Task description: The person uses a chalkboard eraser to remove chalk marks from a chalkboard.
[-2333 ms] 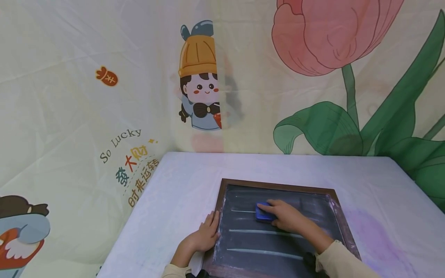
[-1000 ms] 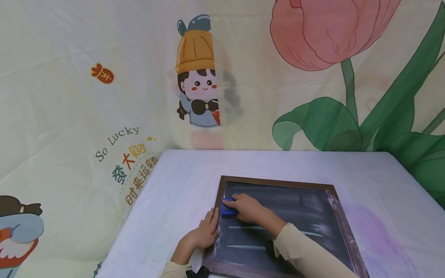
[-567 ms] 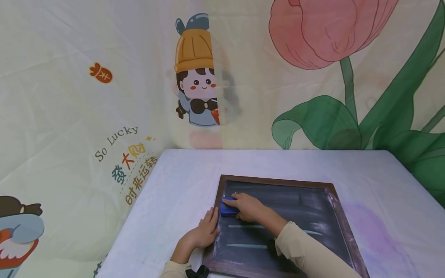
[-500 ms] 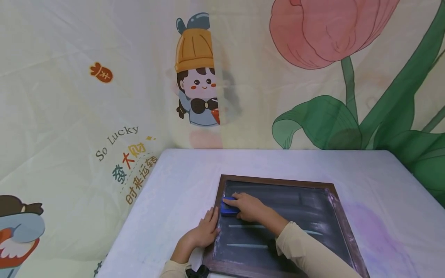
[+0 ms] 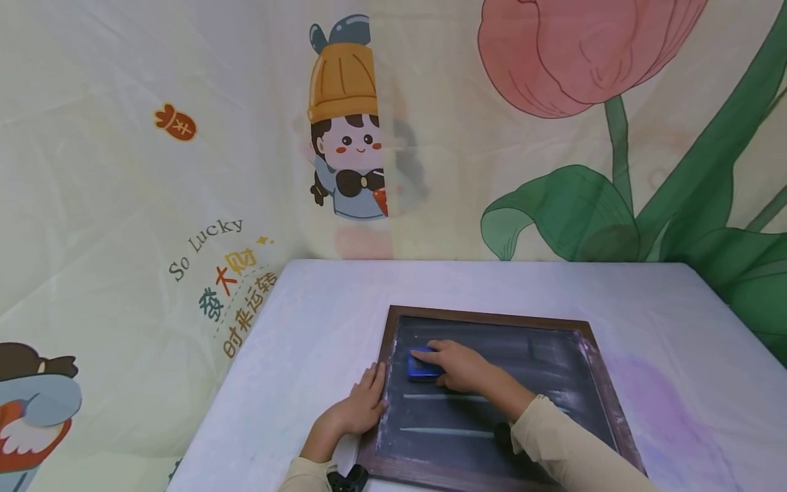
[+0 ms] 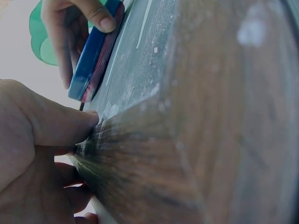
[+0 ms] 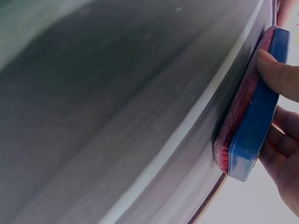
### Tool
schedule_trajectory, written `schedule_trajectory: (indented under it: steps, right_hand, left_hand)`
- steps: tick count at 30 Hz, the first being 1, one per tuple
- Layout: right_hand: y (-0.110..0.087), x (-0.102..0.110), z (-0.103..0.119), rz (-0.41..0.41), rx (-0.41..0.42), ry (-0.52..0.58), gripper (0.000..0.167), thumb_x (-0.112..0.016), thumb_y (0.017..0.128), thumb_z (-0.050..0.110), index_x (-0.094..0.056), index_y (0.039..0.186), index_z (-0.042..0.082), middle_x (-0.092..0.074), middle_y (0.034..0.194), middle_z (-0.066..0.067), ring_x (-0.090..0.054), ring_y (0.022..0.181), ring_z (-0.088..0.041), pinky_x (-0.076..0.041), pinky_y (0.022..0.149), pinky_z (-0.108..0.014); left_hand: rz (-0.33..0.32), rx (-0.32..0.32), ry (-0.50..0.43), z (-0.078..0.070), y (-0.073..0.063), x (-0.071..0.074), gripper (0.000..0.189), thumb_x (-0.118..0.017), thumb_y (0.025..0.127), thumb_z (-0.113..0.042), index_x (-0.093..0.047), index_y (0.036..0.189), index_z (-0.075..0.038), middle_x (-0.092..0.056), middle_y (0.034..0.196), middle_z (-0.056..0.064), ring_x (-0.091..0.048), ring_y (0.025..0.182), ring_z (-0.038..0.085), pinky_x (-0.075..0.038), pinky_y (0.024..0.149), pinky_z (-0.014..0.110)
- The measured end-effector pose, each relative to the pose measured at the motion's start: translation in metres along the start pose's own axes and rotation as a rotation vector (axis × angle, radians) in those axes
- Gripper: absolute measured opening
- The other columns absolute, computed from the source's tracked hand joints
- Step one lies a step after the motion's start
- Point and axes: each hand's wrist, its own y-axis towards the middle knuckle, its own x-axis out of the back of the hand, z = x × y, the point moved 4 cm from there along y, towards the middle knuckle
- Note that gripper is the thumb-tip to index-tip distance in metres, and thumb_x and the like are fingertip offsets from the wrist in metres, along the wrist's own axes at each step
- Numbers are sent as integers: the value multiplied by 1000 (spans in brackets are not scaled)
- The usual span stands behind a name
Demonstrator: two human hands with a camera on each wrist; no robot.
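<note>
A blackboard [image 5: 529,369] in a brown wooden frame lies on the table. Pale chalk lines cross its dark surface. My right hand [image 5: 467,365] grips a blue eraser [image 5: 424,370] with a reddish felt pad, near the board's upper left part. In the right wrist view the thumb lies along one side of the eraser [image 7: 254,121] and the fingers on the other, with the felt against the board beside a chalk line. My left hand [image 5: 356,406] rests against the left side of the frame, fingers extended; its thumb touches the frame [image 6: 140,154] in the left wrist view.
A white cloth with a purple patch covers the table [image 5: 332,307]. Behind it hangs a printed curtain [image 5: 430,171] with a pink tulip and cartoon figures. Black bands are on both wrists, near the beige sleeves.
The right hand carried the eraser left across the board to its left side, where the uppermost lines vanished. Over the last half second it shifted slightly right. The left hand stays at the frame.
</note>
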Motion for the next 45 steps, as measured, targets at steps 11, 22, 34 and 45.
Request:
schedule_trajectory:
  steps: [11, 22, 34, 45]
  right_hand:
    - [-16, 2, -17, -23, 0, 46, 63, -71, 77, 13, -46, 135, 20, -47, 133, -20, -47, 119, -37, -44, 92, -48]
    - [-39, 6, -41, -7, -55, 93, 63, -71, 77, 9, -46, 135, 17, -46, 133, -22, -45, 120, -40, -42, 92, -52]
    - [-63, 7, -63, -18, -88, 108, 63, -70, 77, 9, -47, 135, 16, -46, 131, -24, -46, 117, -43, -42, 90, -54]
    - [-86, 10, -86, 4, -156, 127, 65, -70, 78, 9, -44, 137, 18, -44, 134, -24, -43, 119, -45, -43, 88, -56]
  left_hand:
    - [-5, -8, -6, -3, 1, 1, 65, -45, 93, -14, -10, 142, 11, -8, 147, 33, -7, 136, 47, -15, 105, 62]
    - [-6, -1, -18, -4, 1, 3, 64, -44, 93, -13, -10, 142, 11, -7, 146, 34, -7, 136, 47, -15, 105, 62]
    - [1, 13, -31, -1, 1, 0, 64, -43, 94, -14, -9, 142, 10, -7, 147, 33, -6, 137, 46, -13, 106, 62]
    - [5, 8, -32, 2, 1, -2, 65, -44, 94, -15, -8, 142, 10, -6, 147, 32, -5, 137, 46, -12, 105, 63]
